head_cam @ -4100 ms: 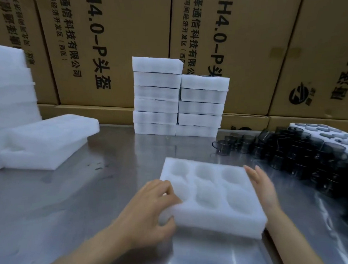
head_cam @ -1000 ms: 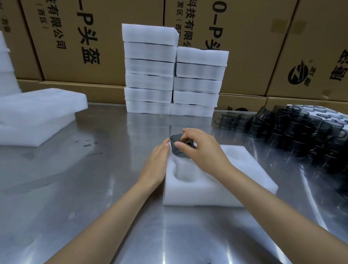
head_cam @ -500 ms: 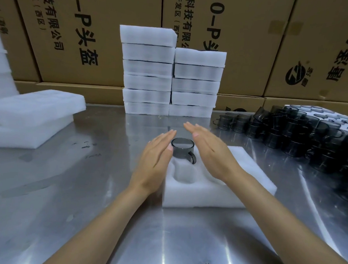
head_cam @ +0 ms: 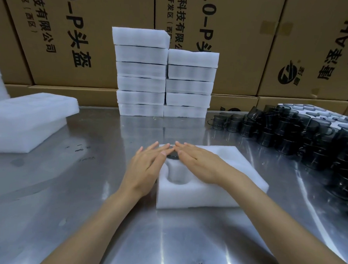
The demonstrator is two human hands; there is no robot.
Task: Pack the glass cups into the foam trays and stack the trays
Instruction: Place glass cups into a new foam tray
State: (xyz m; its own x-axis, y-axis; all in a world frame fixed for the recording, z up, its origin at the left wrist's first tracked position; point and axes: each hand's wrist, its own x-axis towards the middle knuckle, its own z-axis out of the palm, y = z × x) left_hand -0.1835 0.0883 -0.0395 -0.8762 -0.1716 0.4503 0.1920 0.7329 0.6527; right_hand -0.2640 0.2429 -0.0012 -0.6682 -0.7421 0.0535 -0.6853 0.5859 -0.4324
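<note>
At the centre of the frame I see my left hand (head_cam: 147, 166) and right hand (head_cam: 199, 165) both flat, fingers straight, pressing on a dark smoked-glass cup (head_cam: 173, 155) sunk into the far-left pocket of the white foam tray (head_cam: 222, 191); neither hand grips anything. The tray lies on the shiny steel table (head_cam: 85, 197). More dark glass cups (head_cam: 290, 136) crowd the right edge, and two stacks of white foam trays (head_cam: 163, 81) stand at upper centre.

glass cup (head_cam: 172, 156) mostly hidden under both hands' fingers (head_cam: 164, 151), far-right cups (head_cam: 347, 161) blurred, cut by edge
</note>
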